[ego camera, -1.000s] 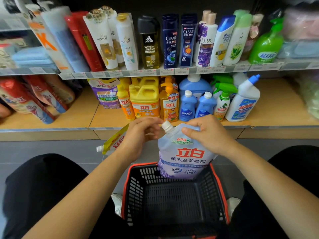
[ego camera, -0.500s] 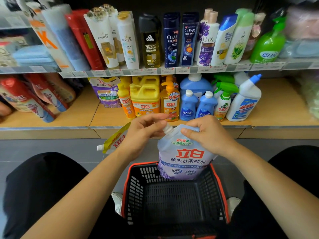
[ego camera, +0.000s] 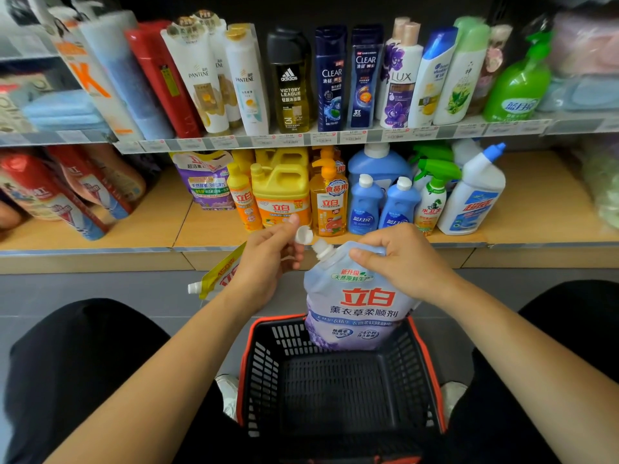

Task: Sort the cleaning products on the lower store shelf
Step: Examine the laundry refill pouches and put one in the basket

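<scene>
A store aisle is seen, with a grey floor and wooden shelves packed with bottles. On the lower shelf (ego camera: 536, 202) the cleaning products are stood in a row: a purple bag (ego camera: 206, 182), a yellow jug (ego camera: 281, 192), small blue bottles (ego camera: 365, 205) and others. A black basket (ego camera: 268, 356) with a red rim is set on the floor between the person's knees.

A blue pouch (ego camera: 358, 306) is held up over the far end of the basket, with its bottom dipped just inside. Its top edge is gripped by the right hand (ego camera: 402, 259), whose fingers are curled over it. A small white cap (ego camera: 303, 235) is pinched in the fingertips of the left hand (ego camera: 268, 262), just up and to the left of the spout (ego camera: 322, 250).

That is what has changed. A moment ago the cap was on the spout, with the left fingers around it. Now the cap is off and the spout is open.

A yellow pouch (ego camera: 221, 276) is seen behind the left wrist. Whether it is held or lying on the floor cannot be told.

So the blue pouch is not yet on the shelf. With the spout open, liquid could be spilled if the pouch is tipped or squeezed. The cap will likely need to be put back before the pouch is sorted.
</scene>
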The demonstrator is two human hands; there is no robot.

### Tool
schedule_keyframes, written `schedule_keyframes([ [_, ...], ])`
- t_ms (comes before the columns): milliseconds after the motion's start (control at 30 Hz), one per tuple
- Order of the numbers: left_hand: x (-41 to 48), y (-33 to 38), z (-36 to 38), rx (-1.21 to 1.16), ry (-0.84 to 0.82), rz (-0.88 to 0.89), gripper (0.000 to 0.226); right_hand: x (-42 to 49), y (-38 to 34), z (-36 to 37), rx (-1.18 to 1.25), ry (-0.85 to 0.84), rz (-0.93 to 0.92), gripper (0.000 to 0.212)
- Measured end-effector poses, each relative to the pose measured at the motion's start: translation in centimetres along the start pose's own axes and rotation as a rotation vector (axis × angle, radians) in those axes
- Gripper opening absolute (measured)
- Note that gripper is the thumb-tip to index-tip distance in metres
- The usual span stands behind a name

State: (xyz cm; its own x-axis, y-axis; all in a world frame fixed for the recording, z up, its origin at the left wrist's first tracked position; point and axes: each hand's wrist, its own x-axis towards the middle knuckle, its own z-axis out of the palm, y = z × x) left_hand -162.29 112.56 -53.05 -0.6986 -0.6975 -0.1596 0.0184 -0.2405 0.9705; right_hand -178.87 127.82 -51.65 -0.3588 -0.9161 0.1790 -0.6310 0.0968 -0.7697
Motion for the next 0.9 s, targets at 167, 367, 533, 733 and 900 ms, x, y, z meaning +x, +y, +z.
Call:
schedule_keyframes([
  [167,0.0,-0.4,-0.2,0.088,-0.106,0.054,0.020,0.0,-0.5,0.0,-0.015,0.002,-0.033,0.053],
  [367,0.0,-0.4,-0.2,0.154,-0.115,0.135,0.024,-0.1,0.0,0.3,-0.054,-0.018,-0.019,0.024],
  [533,0.3,-0.4,-0.6,0.226,-0.165,0.154,0.008,-0.1,0.2,0.3,-0.072,-0.021,-0.029,0.022],
  [733,0.0,0.4,-1.4,0.234,-0.244,0.164,0.024,-0.1,0.3,0.2,-0.068,-0.024,-0.002,0.022],
  [900,0.0,0.8,-2.0,0.299,-0.343,0.241,0.034,-0.1,0.4,0.2,-0.091,-0.030,-0.012,0.026],
])
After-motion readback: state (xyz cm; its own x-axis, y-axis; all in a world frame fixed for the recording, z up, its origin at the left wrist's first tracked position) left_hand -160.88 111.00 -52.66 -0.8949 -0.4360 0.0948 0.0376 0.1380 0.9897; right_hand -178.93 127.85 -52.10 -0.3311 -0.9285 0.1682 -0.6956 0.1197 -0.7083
